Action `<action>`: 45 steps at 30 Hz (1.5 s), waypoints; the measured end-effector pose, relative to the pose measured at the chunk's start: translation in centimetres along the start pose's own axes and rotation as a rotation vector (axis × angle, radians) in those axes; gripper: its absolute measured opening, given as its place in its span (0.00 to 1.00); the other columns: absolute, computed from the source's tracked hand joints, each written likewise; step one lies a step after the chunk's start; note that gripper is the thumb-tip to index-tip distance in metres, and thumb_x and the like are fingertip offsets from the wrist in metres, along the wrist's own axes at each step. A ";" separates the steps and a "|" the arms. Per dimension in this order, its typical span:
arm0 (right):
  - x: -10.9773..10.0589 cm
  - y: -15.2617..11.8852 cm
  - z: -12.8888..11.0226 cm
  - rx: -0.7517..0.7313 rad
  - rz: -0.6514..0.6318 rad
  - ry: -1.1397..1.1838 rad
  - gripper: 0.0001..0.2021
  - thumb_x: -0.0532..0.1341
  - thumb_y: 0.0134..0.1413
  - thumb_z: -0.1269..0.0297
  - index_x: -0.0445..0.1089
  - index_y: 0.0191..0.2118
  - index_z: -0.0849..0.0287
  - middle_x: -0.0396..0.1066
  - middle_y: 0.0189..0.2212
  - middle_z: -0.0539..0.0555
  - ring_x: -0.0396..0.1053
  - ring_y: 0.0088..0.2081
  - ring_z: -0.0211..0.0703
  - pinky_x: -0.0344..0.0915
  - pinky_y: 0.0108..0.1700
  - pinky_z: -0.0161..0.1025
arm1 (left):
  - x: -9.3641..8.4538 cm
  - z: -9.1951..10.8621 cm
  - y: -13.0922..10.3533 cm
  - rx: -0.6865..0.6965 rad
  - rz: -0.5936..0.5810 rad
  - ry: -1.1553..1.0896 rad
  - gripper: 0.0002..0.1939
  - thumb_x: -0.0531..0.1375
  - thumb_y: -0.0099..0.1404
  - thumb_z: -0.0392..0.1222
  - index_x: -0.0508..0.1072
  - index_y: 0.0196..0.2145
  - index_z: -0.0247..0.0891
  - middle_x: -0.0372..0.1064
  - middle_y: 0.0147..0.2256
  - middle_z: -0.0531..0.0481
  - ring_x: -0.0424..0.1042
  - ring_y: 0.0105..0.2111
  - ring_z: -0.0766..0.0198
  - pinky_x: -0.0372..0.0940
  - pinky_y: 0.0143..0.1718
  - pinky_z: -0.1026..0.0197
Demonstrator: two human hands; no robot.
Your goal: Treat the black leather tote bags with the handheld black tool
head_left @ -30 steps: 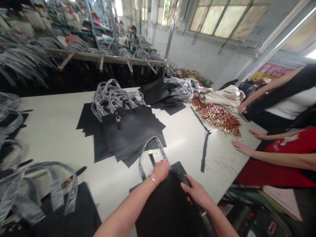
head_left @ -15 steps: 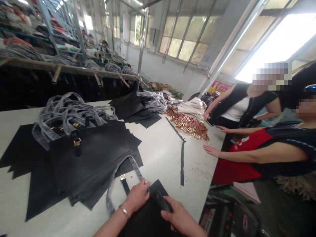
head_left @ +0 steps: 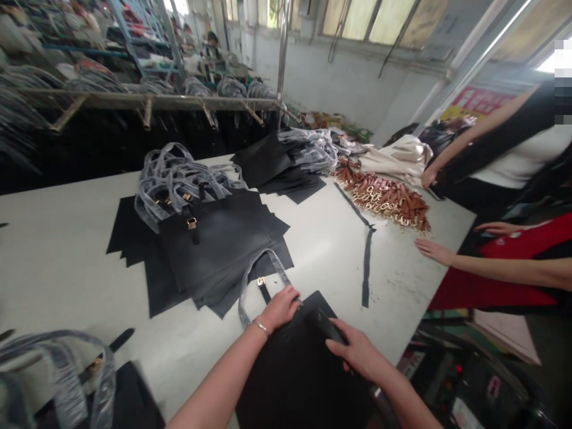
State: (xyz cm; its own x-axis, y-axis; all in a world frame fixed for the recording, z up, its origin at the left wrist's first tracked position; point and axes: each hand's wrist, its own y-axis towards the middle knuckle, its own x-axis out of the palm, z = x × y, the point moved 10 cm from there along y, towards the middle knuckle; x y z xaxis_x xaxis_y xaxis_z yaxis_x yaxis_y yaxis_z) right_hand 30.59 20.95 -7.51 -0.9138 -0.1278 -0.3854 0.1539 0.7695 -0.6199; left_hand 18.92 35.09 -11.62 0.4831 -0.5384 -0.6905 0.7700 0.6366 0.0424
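A black bag panel (head_left: 290, 375) lies on the white table in front of me, with a plastic-wrapped handle (head_left: 250, 271) looping from its top end. Beside that handle is a strap with a gold buckle (head_left: 261, 282). My left hand (head_left: 280, 308) is closed at the panel's top edge, where the handle end meets it; the fingertips hide the exact grip. Wrapped in my right hand (head_left: 357, 348) is a long black hand tool (head_left: 328, 326), its front end over the panel close to my left fingers. Whether its tip touches the panel I cannot tell.
Stacked black panels with wrapped handles (head_left: 201, 250) lie ahead; another handled piece (head_left: 71, 381) is at lower left. Brown straps with gold clasps (head_left: 393, 202) are heaped at right. A co-worker's hand (head_left: 435, 251) rests on the table; another person's hand (head_left: 429, 176) is beyond.
The view has swung left and down, so the table's contents appear farther right and the lower-left piece has come into sight. Both hands keep nearly the same place on the panel.
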 end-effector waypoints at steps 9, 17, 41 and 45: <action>0.8 1.6 -1.9 -0.002 -0.056 -0.019 0.23 0.58 0.53 0.64 0.64 0.55 0.59 0.71 0.26 0.49 0.64 0.15 0.32 0.59 0.17 0.30 | 0.1 -0.8 0.4 -0.012 0.041 -0.060 0.07 0.55 0.65 0.32 0.73 0.39 0.36 0.67 0.36 0.47 0.68 0.39 0.61 0.65 0.43 0.61; 1.3 1.9 -2.2 -0.007 -0.059 -0.049 0.24 0.59 0.51 0.62 0.65 0.55 0.59 0.71 0.24 0.48 0.65 0.16 0.35 0.61 0.18 0.32 | 0.0 -1.4 0.4 -0.047 0.045 -0.115 0.07 0.57 0.64 0.32 0.75 0.38 0.36 0.70 0.35 0.48 0.70 0.38 0.62 0.65 0.43 0.62; 7.4 -1.3 -4.2 -0.148 0.000 -0.154 0.31 0.58 0.56 0.51 0.61 0.63 0.58 0.69 0.22 0.47 0.70 0.23 0.41 0.67 0.29 0.37 | 2.4 4.5 -21.7 -0.017 0.290 0.235 0.18 0.49 0.67 0.27 0.69 0.51 0.35 0.70 0.50 0.38 0.66 0.53 0.53 0.66 0.51 0.44; 9.6 -3.4 -3.7 -0.172 -0.186 -0.168 0.30 0.60 0.55 0.55 0.62 0.62 0.57 0.71 0.24 0.48 0.68 0.21 0.39 0.65 0.26 0.35 | 4.0 6.3 -22.3 0.177 0.146 0.282 0.13 0.51 0.67 0.32 0.71 0.45 0.35 0.73 0.42 0.41 0.70 0.41 0.57 0.67 0.44 0.51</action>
State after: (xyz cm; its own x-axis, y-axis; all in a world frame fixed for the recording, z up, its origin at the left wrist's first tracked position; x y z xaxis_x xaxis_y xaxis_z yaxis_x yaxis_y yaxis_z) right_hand 19.90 19.41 -6.62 -0.8432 -0.3669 -0.3929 -0.0889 0.8160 -0.5712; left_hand 6.36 15.24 -10.77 0.4782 -0.2597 -0.8390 0.7735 0.5770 0.2623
